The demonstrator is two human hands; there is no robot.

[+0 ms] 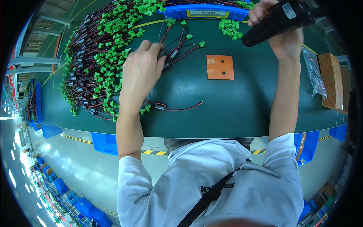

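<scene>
My right hand [287, 42] is wrapped round a black electric screwdriver [266, 27], held above the right side of the table with its thin bit angled down to the left. My left hand [143, 65] is closed at several red-and-black wire leads [174, 53] with green terminal connectors; its fingertips partly hide what they grip. Between the hands lies an orange fixture block [220, 67] with two slots and two dark round holes. A single wire lead [160, 106] with a dark cylinder lies below my left hand, its far end bare of a green connector.
A big heap of wire leads [96, 56] with green connectors covers the table's left side. Loose green connectors [230, 28] lie by a blue bin [177, 12] at the back. A clear plastic bag [314, 73] and a cardboard box [331, 81] stand at the right edge.
</scene>
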